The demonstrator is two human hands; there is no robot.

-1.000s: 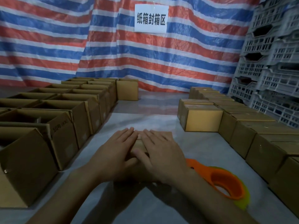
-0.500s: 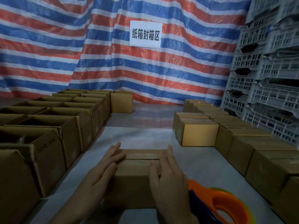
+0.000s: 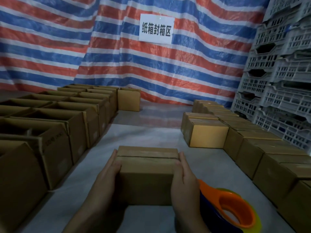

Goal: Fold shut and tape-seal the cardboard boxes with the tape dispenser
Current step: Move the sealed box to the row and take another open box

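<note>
A small closed cardboard box (image 3: 146, 180) stands on the grey floor sheet in front of me, a strip of clear tape running along its top seam. My left hand (image 3: 107, 175) lies flat against its left side, fingers straight. My right hand (image 3: 184, 180) presses flat against its right side, the thumb resting on the top edge. The orange and yellow tape dispenser (image 3: 235, 211) lies on the sheet just right of my right wrist, with no hand on it.
Several open-topped boxes (image 3: 55, 125) line the left side. Several closed boxes (image 3: 252, 148) form a row along the right, with one (image 3: 208, 135) nearer the middle. White plastic crates (image 3: 282, 73) are stacked far right. A striped tarp with a paper sign (image 3: 155, 28) hangs behind.
Both hands slid from the top of the box out to its two sides. My view has lifted, so the box sits lower and nearer in frame.
</note>
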